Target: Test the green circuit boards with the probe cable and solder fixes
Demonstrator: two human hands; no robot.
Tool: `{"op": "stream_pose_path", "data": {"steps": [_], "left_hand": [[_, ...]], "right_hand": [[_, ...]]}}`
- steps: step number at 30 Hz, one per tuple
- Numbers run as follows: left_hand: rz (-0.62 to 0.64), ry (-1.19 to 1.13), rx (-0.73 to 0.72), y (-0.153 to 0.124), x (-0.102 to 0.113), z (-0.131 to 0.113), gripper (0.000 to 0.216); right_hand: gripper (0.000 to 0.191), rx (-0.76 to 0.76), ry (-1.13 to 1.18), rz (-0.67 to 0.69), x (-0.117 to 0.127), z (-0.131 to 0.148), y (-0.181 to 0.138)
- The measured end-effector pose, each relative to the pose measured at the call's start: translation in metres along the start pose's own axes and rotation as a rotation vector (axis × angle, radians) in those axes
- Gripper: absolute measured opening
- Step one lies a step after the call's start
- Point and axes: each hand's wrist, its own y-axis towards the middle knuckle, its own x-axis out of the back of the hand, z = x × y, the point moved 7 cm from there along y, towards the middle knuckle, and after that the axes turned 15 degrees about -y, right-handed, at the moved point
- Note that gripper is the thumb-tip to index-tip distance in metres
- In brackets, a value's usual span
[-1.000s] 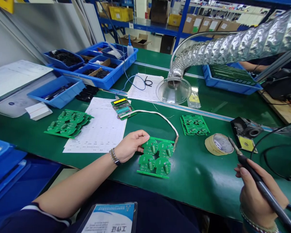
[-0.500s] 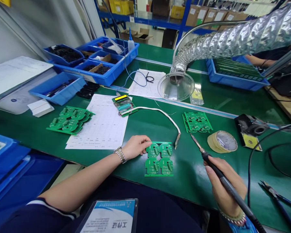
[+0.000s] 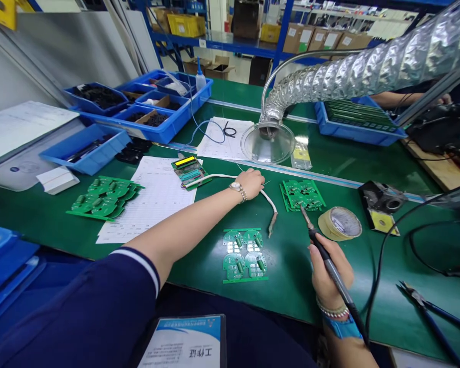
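My left hand (image 3: 250, 184) lies curled on a white insulated cable (image 3: 222, 176), gripping it, close to a small test board with a yellow display (image 3: 186, 162). The cable's metal probe end (image 3: 271, 225) rests on the green mat. My right hand (image 3: 329, 271) grips a black soldering iron (image 3: 324, 255). The iron's tip hangs at the lower edge of a green circuit board panel (image 3: 302, 195). Another four-section green board panel (image 3: 244, 255) lies between my hands, touched by neither.
A stack of green boards (image 3: 105, 197) sits on a printed sheet's left. Right of my iron are a masking tape roll (image 3: 339, 224) and an iron stand (image 3: 381, 197). Side cutters (image 3: 425, 317) lie at right. A fume hood (image 3: 268, 143) and blue trays (image 3: 149, 120) stand behind.
My left hand has left the four-section panel and moved forward onto the white cable, whose curve now sits lower. The soldering iron has shifted slightly left and forward.
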Motion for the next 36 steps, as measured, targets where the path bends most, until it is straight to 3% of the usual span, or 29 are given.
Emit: {"op": "stream_pose_path", "data": {"steps": [6, 10, 13, 17, 20, 23, 28, 36], "left_hand": [[0.070, 0.045, 0.146, 0.035, -0.014, 0.021, 0.024], [-0.021, 0.007, 0.091, 0.028, -0.005, 0.007, 0.019], [-0.108, -0.055, -0.015, -0.001, 0.012, -0.009, 0.016], [-0.123, -0.154, -0.148, -0.070, 0.027, -0.009, 0.014], [-0.118, -0.205, -0.183, -0.121, 0.025, 0.006, 0.011], [-0.125, -0.219, -0.250, -0.154, 0.016, 0.017, 0.015], [-0.145, -0.220, -0.301, -0.171, -0.001, 0.019, 0.014], [-0.129, -0.245, -0.269, -0.171, -0.008, 0.023, 0.013]], "right_hand": [[0.022, 0.056, -0.011, -0.004, 0.002, 0.007, 0.003], [0.021, 0.033, -0.011, -0.009, 0.002, 0.005, 0.003], [0.021, 0.004, 0.007, 0.030, 0.001, 0.002, 0.000], [0.018, -0.022, 0.090, 0.179, -0.004, 0.005, -0.004], [0.018, 0.025, 0.126, 0.304, -0.010, 0.022, -0.003], [0.017, 0.147, 0.205, 0.416, -0.020, 0.050, 0.000], [0.021, 0.254, 0.305, 0.532, -0.037, 0.078, -0.001], [0.025, 0.297, 0.316, 0.587, -0.046, 0.081, -0.007]]}}
